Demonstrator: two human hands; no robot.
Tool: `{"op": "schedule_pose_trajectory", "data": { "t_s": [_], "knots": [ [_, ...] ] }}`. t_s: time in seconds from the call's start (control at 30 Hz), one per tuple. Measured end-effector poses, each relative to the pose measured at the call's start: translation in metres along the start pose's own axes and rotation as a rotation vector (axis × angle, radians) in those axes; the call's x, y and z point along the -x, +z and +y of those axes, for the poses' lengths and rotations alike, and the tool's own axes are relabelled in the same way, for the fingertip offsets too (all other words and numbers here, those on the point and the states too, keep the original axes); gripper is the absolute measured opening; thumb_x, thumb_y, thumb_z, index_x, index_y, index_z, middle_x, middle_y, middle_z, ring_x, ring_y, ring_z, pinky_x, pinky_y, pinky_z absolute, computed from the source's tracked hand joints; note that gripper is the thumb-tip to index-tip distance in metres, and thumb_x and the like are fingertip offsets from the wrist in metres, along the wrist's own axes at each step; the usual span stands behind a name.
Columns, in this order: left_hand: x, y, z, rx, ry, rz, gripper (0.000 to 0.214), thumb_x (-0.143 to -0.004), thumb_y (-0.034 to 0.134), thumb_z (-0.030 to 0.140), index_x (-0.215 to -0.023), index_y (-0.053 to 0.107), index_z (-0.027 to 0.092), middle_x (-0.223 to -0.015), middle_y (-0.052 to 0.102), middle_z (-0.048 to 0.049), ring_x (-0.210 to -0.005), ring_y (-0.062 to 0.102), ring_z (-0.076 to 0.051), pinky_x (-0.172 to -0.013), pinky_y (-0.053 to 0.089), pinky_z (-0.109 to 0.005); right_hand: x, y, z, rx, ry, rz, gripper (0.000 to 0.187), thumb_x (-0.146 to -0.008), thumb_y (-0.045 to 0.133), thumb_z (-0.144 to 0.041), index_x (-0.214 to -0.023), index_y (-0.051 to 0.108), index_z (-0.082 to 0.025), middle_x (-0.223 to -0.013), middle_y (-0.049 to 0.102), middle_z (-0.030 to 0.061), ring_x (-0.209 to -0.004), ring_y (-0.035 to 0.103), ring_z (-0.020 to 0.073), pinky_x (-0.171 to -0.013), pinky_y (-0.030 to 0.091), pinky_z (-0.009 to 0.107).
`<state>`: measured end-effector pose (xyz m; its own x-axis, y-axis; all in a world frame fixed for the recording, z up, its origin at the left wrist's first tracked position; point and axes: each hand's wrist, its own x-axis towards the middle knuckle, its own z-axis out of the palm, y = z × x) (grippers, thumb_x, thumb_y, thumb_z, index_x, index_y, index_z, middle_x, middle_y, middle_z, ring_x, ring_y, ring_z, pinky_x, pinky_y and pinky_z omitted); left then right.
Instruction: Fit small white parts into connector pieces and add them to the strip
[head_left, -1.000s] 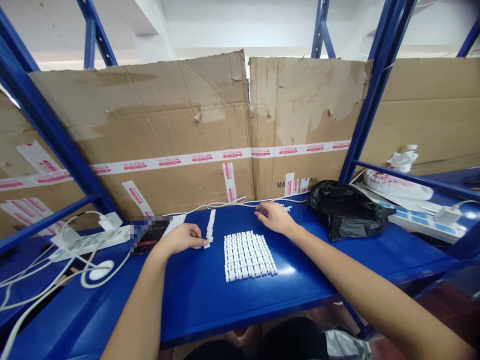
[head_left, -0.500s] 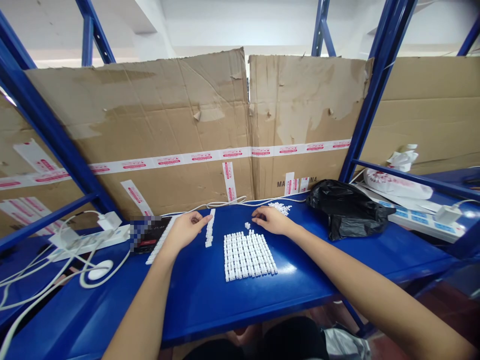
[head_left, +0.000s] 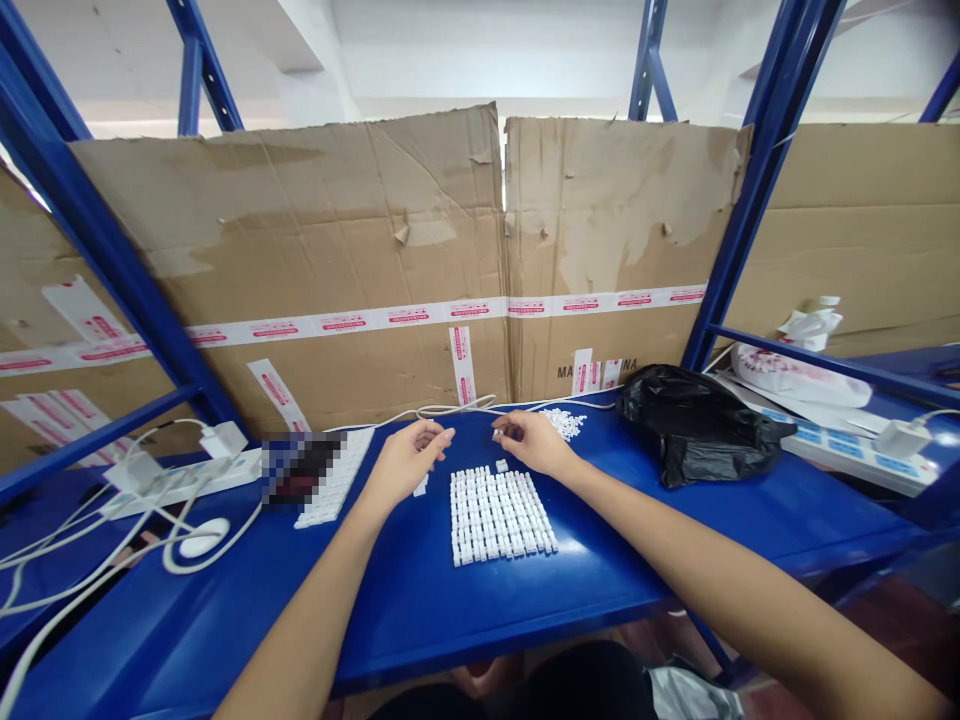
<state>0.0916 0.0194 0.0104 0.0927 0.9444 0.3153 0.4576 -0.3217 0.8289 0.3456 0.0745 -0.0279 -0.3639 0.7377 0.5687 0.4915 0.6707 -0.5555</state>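
Pinching a tiny white plastic block, right hand sits low over the blue shelf, just above a neat grid of the same blocks, with a loose pile beside it. Blocks look light and stiff, easy to knock out of line, best taken by their sides. Left hand hovers empty, fingers loosely apart, forearm angled in from lower left, near one stray block

You're working over a steel shelf, a grid of small plastic parts sitting mid-shelf, a plastic bag lying to its right, a power strip lying left, cardboard sheets standing behind.
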Motion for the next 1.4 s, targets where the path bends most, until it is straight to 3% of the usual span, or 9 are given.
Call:
{"op": "schedule_pose_trajectory", "data": {
  "t_s": [0.13, 0.3, 0.57, 0.7, 0.83, 0.97, 1.1, 1.27, 1.4],
  "knots": [
    [0.002, 0.018, 0.006, 0.418, -0.114, -0.155, 0.051, -0.085, 0.076, 0.05, -0.122, 0.068, 0.016, -0.115, 0.078, -0.0147, -0.1, 0.076, -0.026, -0.089, 0.059, -0.041, 0.003, -0.007, -0.02, -0.12, -0.192, 0.125, 0.017, -0.095, 0.069, -0.023, -0.111, 0.072, -0.022, -0.102, 0.074, 0.0042, -0.084, 0.069, 0.0151, -0.081, 0.057, 0.03],
    [0.006, 0.03, 0.008, 0.621, -0.174, -0.262, 0.049, -0.081, 0.085, 0.038, -0.122, 0.073, 0.014, -0.118, 0.078, -0.0151, -0.111, 0.074, -0.028, -0.108, 0.053, -0.046, 0.009, -0.008, -0.042, -0.188, -0.318, 0.092, 0.007, -0.097, 0.067, -0.024, -0.102, 0.071, -0.022, -0.103, 0.07, 0.0046, -0.087, 0.069, 0.0146, -0.082, 0.059, 0.03],
    [0.004, 0.035, -0.002, 0.721, -0.216, -0.149, 0.039, -0.072, 0.092, 0.027, -0.106, 0.077, 0.013, -0.105, 0.081, -0.0127, -0.1, 0.077, -0.025, -0.108, 0.054, -0.045, 0.012, -0.01, -0.048, -0.143, -0.312, 0.079, 0.008, -0.098, 0.063, -0.021, -0.099, 0.071, -0.021, -0.098, 0.074, 0.0039, -0.091, 0.071, 0.0158, -0.086, 0.059, 0.031],
    [0.006, 0.042, 0.004, 0.848, -0.29, -0.136, 0.026, -0.079, 0.087, 0.021, -0.101, 0.078, 0.012, -0.108, 0.081, -0.0133, -0.105, 0.076, -0.023, -0.11, 0.053, -0.039, 0.012, -0.01, -0.047, -0.035, -0.292, 0.091, 0.012, -0.098, 0.061, -0.021, -0.106, 0.069, -0.02, -0.101, 0.076, 0.0047, -0.087, 0.072, 0.0152, -0.082, 0.059, 0.029],
    [0.005, 0.047, 0.007, 0.98, -0.388, -0.112, 0.006, -0.088, 0.076, 0.014, -0.094, 0.078, 0.011, -0.103, 0.081, -0.0117, -0.102, 0.076, -0.019, -0.11, 0.054, -0.033, 0.012, -0.012, -0.046, 0.15, -0.401, 0.061, 0.016, -0.102, 0.054, -0.02, -0.11, 0.068, -0.019, -0.101, 0.077, 0.0067, -0.089, 0.072, 0.0169, -0.079, 0.056, 0.029],
    [0.002, 0.046, 0.005, 1.053, -0.464, -0.14, 0.01, -0.091, 0.07, 0.007, -0.096, 0.079, 0.01, -0.105, 0.081, -0.0112, -0.098, 0.076, -0.016, -0.104, 0.056, -0.026, 0.012, -0.012, -0.046, 0.252, -0.45, 0.05, 0.016, -0.103, 0.051, -0.022, -0.107, 0.067, -0.019, -0.1, 0.077, 0.0088, -0.089, 0.072, 0.018, -0.076, 0.055, 0.029],
    [0.002, 0.043, 0.005, 1.014, -0.52, -0.158, 0.012, -0.089, 0.072, 0.005, -0.097, 0.079, 0.01, -0.103, 0.081, -0.0113, -0.096, 0.077, -0.014, -0.098, 0.058, -0.019, 0.007, -0.016, -0.042, 0.27, -0.388, 0.126, 0.012, -0.098, 0.054, -0.017, -0.099, 0.066, -0.019, -0.09, 0.076, 0.0051, -0.08, 0.07, 0.016, -0.072, 0.053, 0.027],
    [0.002, 0.042, 0.007, 0.95, -0.451, -0.168, 0.009, -0.087, 0.077, 0.016, -0.095, 0.078, 0.015, -0.108, 0.08, -0.0107, -0.111, 0.074, -0.021, -0.108, 0.056, -0.029, 0.004, -0.03, -0.033, 0.187, -0.265, 0.168, 0.008, -0.095, 0.06, -0.017, -0.096, 0.067, -0.021, -0.09, 0.077, 0.0026, -0.077, 0.072, 0.0149, -0.073, 0.054, 0.026],
    [0.002, 0.042, 0.008, 0.92, -0.395, -0.152, 0.015, -0.085, 0.08, 0.02, -0.099, 0.075, 0.017, -0.112, 0.079, -0.0099, -0.12, 0.071, -0.024, -0.114, 0.052, -0.035, 0.007, -0.032, -0.037, 0.051, -0.29, 0.138, 0.012, -0.099, 0.06, -0.025, -0.108, 0.068, -0.021, -0.103, 0.077, 0.0044, -0.085, 0.074, 0.0155, -0.081, 0.058, 0.03]
  ]
}}
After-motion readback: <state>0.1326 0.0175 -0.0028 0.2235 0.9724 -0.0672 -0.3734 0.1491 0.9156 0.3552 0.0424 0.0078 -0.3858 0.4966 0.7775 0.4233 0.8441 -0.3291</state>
